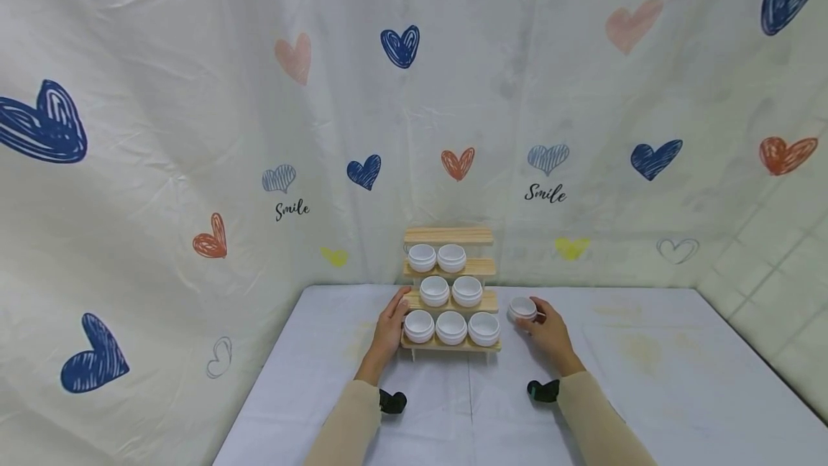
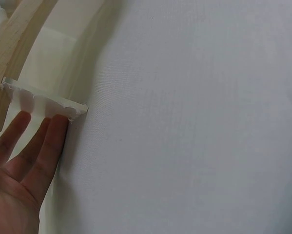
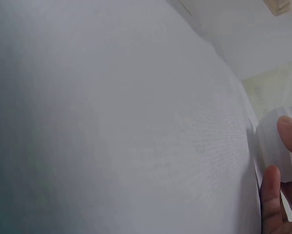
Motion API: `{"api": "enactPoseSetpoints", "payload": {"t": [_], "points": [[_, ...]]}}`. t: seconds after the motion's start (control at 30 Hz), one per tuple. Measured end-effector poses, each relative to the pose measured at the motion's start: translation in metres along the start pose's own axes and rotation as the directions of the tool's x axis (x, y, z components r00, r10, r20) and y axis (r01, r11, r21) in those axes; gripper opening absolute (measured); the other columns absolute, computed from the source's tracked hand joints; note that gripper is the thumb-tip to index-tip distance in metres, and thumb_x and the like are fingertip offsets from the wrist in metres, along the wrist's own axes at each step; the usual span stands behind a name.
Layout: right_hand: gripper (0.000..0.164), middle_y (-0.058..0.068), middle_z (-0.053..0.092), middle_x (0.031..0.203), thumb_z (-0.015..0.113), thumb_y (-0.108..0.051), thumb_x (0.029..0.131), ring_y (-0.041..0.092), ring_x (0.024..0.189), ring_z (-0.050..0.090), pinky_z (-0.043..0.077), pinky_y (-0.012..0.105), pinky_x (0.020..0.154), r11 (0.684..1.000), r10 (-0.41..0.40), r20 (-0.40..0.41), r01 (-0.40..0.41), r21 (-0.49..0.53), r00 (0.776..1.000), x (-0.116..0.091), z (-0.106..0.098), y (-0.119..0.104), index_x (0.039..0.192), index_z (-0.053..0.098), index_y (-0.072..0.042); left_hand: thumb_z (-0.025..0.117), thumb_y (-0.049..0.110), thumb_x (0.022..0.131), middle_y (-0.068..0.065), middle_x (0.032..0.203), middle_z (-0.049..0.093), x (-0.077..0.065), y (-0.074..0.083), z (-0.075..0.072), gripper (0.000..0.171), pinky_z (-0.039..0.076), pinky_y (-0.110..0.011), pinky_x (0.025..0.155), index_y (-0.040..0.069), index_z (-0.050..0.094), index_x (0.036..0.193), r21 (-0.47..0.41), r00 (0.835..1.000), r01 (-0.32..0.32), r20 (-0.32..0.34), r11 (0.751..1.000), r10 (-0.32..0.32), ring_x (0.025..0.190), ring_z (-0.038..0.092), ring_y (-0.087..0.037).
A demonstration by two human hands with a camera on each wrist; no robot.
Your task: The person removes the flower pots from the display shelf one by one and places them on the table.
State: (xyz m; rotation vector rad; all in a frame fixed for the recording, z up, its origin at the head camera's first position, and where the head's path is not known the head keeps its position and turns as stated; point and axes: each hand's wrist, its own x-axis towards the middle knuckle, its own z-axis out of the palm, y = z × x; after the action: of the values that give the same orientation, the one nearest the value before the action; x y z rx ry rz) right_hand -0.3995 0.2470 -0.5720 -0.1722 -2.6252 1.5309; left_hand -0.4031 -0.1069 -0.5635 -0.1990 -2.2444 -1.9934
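Note:
A tiered wooden display stand (image 1: 451, 345) stands on the table, bearing small white cups in three of its rows. My left hand (image 1: 388, 328) is at the stand's left side, level with the lower tiers. In the left wrist view, the extended fingers (image 2: 47, 146) touch a pale upright support (image 2: 43, 95) under a wooden shelf (image 2: 16, 44). To the right of the stand, my right hand (image 1: 550, 329) holds a small white cup (image 1: 521, 308) by its side. The right wrist view shows its thumb (image 3: 289, 131) and fingers around the white cup (image 3: 277, 146), close to the tablecloth.
The top wooden shelf (image 1: 448, 236) bears no cup. A white cloth (image 1: 647, 380) covers the table. Behind it hangs a white curtain (image 1: 485, 92) printed with hearts. Dark wrist devices (image 1: 392, 402) sit at both sleeves.

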Motion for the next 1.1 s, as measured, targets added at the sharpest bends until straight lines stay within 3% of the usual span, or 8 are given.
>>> {"api": "enactPoseSetpoints", "payload": {"t": [0.23,0.33,0.7,1.0,1.1], "points": [[0.071,0.028,0.040,0.155,0.069,-0.017,0.098,0.046,0.140,0.042,0.037,0.059,0.116,1.000,0.014,0.001,-0.014,0.009,1.000,0.000,0.001,0.002,0.156,0.032,0.001,0.049,0.027,0.109,-0.010,0.152,0.054,-0.014,0.027,-0.005,0.044,0.041,-0.037,0.110,0.016,0.051,0.152,-0.014,0.999,0.009,0.045,1.000,-0.008,0.127,0.053,-0.018],[0.071,0.028,0.040,0.155,0.069,-0.017,0.098,0.046,0.140,0.042,0.037,0.058,0.116,1.000,0.020,0.000,-0.020,0.013,1.000,-0.001,0.001,0.000,0.156,0.032,0.000,0.049,0.025,0.109,-0.010,0.151,0.055,-0.017,0.032,-0.005,0.044,0.041,-0.038,0.110,0.015,0.051,0.151,-0.022,0.999,0.010,0.043,1.000,-0.009,0.128,0.053,-0.020],[0.075,0.029,0.036,0.157,0.068,-0.021,0.099,0.047,0.143,0.038,0.036,0.058,0.117,0.999,0.043,0.005,-0.043,-0.001,0.999,-0.004,0.000,-0.006,0.158,0.028,0.000,0.049,0.024,0.109,-0.008,0.157,0.050,-0.014,0.031,-0.005,0.043,0.039,-0.040,0.112,0.016,0.051,0.152,-0.046,0.999,0.007,0.047,0.999,-0.005,0.136,0.048,-0.024],[0.078,0.031,0.033,0.159,0.068,-0.020,0.098,0.046,0.144,0.037,0.035,0.057,0.118,0.996,0.049,-0.016,-0.047,0.076,0.999,-0.008,-0.002,-0.006,0.159,0.025,0.002,0.049,0.026,0.109,-0.014,0.139,0.063,-0.015,0.033,-0.006,0.044,0.046,-0.029,0.095,0.016,0.051,0.152,-0.008,0.999,0.016,0.047,1.000,-0.015,0.113,0.058,-0.012],[0.078,0.030,0.033,0.159,0.069,-0.021,0.098,0.046,0.144,0.038,0.035,0.057,0.118,0.994,0.048,-0.031,-0.045,0.101,0.998,-0.007,-0.002,-0.003,0.159,0.025,0.002,0.049,0.026,0.109,-0.013,0.143,0.061,-0.015,0.033,-0.006,0.044,0.046,-0.030,0.098,0.014,0.051,0.152,-0.013,0.999,0.011,0.042,1.000,-0.010,0.116,0.057,-0.013]]}}
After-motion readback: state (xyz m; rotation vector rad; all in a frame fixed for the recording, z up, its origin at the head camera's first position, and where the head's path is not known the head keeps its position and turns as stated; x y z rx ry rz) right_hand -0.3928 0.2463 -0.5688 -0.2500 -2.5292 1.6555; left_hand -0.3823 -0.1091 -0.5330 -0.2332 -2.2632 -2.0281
